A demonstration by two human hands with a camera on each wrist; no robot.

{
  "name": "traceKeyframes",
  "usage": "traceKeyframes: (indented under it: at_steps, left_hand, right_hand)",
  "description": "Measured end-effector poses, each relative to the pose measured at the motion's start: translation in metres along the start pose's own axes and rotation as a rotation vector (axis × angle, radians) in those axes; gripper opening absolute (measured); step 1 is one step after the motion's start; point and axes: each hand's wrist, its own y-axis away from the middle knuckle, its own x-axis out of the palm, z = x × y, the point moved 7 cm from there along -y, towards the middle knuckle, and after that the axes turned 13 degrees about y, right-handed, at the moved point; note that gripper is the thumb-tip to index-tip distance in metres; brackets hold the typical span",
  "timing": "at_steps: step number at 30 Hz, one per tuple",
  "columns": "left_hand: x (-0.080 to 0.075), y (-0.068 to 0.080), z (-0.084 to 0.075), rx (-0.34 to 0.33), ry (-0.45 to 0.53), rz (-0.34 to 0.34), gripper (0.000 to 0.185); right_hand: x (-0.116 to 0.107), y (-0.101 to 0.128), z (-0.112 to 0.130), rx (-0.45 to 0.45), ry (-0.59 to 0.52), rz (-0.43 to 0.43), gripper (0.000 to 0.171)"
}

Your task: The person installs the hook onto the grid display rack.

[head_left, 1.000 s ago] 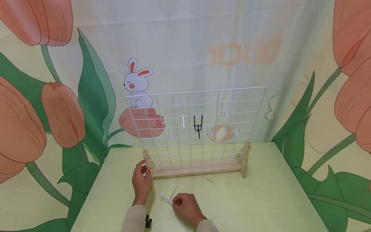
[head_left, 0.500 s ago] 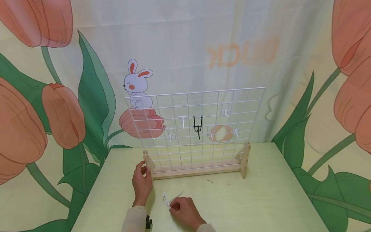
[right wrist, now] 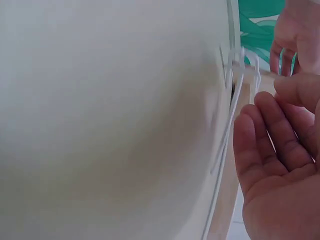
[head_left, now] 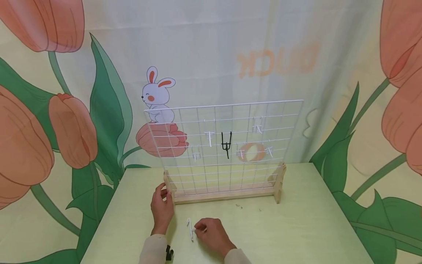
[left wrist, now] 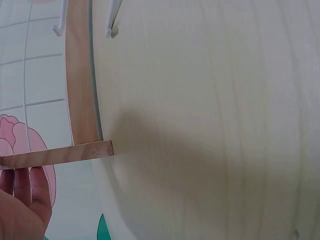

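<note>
At the left end of the rack, my left hand [head_left: 161,209] grips the wooden side support [left wrist: 55,156]; in the left wrist view its fingers reach up against that piece of wood. My right hand [head_left: 213,234] pinches a white wire hook [head_left: 190,229] just over the table, in front of the rack. The hook's bent-over end points away from me, and its long prong runs into the fingers, partly hidden by them. Above both hands rises the white wire grid [head_left: 224,105], leaning back in its wooden base [head_left: 224,198].
A black hook [head_left: 226,146] and several white hooks, one a long-armed hook [head_left: 210,139], hang on the grid. Small crumbs [head_left: 239,206] lie on the pale table [head_left: 313,227] before the base. Behind stands a curtain [head_left: 204,55] printed with tulips and a rabbit.
My right hand has turned the white hook: its prong stuck out to the upper right before and now points into the fingers. The left hand has stayed on the support.
</note>
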Motion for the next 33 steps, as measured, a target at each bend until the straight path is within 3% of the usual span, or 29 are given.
traceKeyframes:
  at_steps: [5, 15, 26, 33]
  left_hand:
    - [-0.001, 0.000, 0.001, -0.002, 0.004, -0.004, 0.039]
    - [-0.001, -0.002, 0.003, -0.001, -0.009, -0.007, 0.039]
    - [-0.001, -0.002, 0.001, -0.014, -0.011, -0.003, 0.039]
    - [-0.001, -0.002, 0.002, -0.015, -0.015, 0.000, 0.039]
  right_hand:
    - [-0.009, -0.011, -0.007, -0.006, 0.076, -0.022, 0.011]
    - [-0.001, -0.025, -0.016, -0.074, 0.218, 0.054, 0.012]
    - [0.001, -0.029, -0.016, -0.092, 0.250, 0.094, 0.009]
    - [0.007, -0.027, -0.021, -0.073, 0.217, 0.136, 0.011]
